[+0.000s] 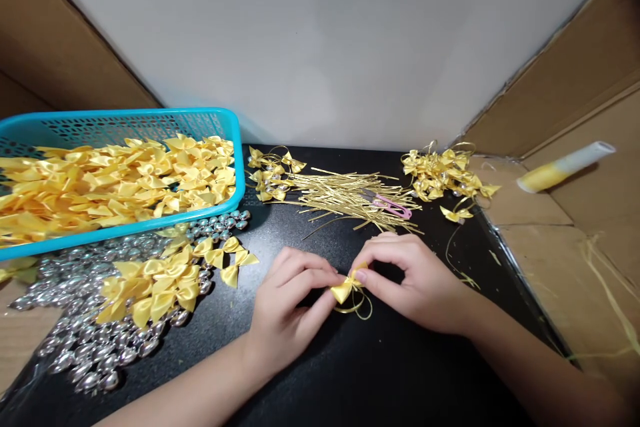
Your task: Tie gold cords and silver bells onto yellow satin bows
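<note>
A yellow satin bow with a looped gold cord is pinched between my two hands, low over the black tabletop. My left hand grips the bow's left side between thumb and fingers. On its other side, my right hand is closed with thumb and forefinger on the right loop. Beyond my hands lies a heap of cut gold cords, with pink-handled thread snips resting on it. Whether a bell or bead sits behind the bow is hidden by my fingers.
A turquoise basket full of yellow bows stands at left. Before it spread silver beads with loose bows on top. Bows with cords are piled at back right, others at back centre. A yellow-white tube lies on cardboard.
</note>
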Action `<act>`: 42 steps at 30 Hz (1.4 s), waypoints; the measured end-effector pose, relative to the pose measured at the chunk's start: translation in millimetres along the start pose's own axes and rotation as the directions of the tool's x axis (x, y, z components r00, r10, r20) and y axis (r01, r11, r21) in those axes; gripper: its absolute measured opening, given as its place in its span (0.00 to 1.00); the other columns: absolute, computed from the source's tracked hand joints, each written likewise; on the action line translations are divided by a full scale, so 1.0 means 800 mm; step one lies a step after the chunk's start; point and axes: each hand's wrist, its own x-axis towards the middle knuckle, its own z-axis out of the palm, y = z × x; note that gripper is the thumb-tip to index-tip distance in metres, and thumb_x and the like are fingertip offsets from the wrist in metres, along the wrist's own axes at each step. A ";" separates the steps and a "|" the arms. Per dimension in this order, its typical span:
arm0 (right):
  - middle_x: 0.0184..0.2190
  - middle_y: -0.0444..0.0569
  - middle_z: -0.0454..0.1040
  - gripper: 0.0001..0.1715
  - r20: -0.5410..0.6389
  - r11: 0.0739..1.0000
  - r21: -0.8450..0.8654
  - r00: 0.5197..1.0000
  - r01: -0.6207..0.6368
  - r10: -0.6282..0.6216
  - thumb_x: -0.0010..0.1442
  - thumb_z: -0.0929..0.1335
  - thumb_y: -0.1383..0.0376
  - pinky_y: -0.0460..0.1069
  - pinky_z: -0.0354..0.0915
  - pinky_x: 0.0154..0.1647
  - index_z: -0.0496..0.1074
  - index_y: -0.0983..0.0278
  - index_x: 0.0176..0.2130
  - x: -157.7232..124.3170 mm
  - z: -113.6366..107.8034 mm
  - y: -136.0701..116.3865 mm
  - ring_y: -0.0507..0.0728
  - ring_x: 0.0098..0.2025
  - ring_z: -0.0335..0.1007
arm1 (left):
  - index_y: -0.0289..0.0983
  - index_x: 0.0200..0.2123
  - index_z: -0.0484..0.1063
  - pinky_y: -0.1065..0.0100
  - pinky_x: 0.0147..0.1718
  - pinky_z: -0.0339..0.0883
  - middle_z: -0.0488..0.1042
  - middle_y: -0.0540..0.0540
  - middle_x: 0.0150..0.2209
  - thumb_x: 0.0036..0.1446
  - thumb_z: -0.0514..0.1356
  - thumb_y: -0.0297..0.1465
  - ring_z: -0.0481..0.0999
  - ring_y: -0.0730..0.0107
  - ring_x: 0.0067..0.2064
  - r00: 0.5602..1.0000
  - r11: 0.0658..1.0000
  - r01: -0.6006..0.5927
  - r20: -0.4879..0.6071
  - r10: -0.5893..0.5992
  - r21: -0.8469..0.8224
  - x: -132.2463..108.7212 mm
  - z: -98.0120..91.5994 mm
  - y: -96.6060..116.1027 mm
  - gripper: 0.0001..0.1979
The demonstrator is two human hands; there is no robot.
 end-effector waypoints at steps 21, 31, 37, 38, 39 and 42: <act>0.27 0.45 0.76 0.10 0.051 0.878 -0.366 0.949 0.309 -0.312 0.59 0.64 0.73 0.56 0.56 0.49 0.72 0.64 0.28 -0.007 -0.005 -0.004 0.53 0.31 0.69 | 0.40 0.38 0.75 0.65 0.34 0.64 0.79 0.48 0.33 0.56 0.62 0.22 0.73 0.69 0.33 0.994 0.995 -0.070 0.090 0.064 0.065 -0.002 -0.001 0.002 0.09; 0.21 0.42 0.72 0.10 -0.052 0.995 -0.098 0.998 0.028 -0.034 0.53 0.66 0.74 0.49 0.61 0.35 0.69 0.64 0.23 -0.001 0.008 -0.004 0.50 0.25 0.66 | 0.39 0.37 0.75 0.64 0.33 0.63 0.82 0.49 0.34 0.55 0.64 0.23 0.69 0.67 0.32 0.962 0.961 -0.241 0.163 0.218 0.136 -0.004 -0.008 0.005 0.07; 0.28 0.46 0.76 0.09 -0.222 0.993 -0.069 0.972 -0.101 0.083 0.58 0.65 0.71 0.48 0.66 0.34 0.72 0.63 0.28 0.007 -0.020 0.018 0.53 0.31 0.71 | 0.39 0.37 0.70 0.68 0.32 0.66 0.77 0.49 0.31 0.56 0.59 0.20 0.72 0.70 0.31 0.998 0.999 0.025 0.066 -0.023 -0.025 -0.005 0.000 0.001 0.09; 0.30 0.47 0.77 0.08 -0.289 0.983 -0.141 0.954 -0.121 0.076 0.59 0.65 0.70 0.49 0.66 0.35 0.73 0.63 0.29 0.008 -0.026 0.029 0.55 0.32 0.72 | 0.39 0.36 0.69 0.69 0.30 0.66 0.75 0.50 0.29 0.57 0.58 0.20 0.72 0.71 0.30 0.992 0.990 0.122 0.034 -0.120 -0.070 -0.005 0.002 -0.001 0.08; 0.32 0.48 0.77 0.07 -0.367 0.960 -0.223 0.927 -0.167 0.075 0.59 0.66 0.68 0.51 0.66 0.35 0.74 0.63 0.31 0.008 -0.032 0.042 0.56 0.33 0.72 | 0.39 0.36 0.68 0.70 0.28 0.66 0.73 0.50 0.28 0.58 0.58 0.21 0.71 0.72 0.29 0.976 0.969 0.216 0.014 -0.215 -0.119 -0.006 0.004 -0.003 0.07; 0.37 0.54 0.77 0.09 -0.405 0.823 -0.500 0.913 -0.270 0.053 0.60 0.68 0.61 0.58 0.64 0.43 0.75 0.64 0.39 0.009 -0.041 0.079 0.63 0.42 0.72 | 0.40 0.37 0.67 0.72 0.26 0.66 0.72 0.51 0.28 0.61 0.57 0.25 0.71 0.73 0.28 0.906 0.865 0.418 0.063 -0.418 -0.277 -0.005 0.006 -0.007 0.04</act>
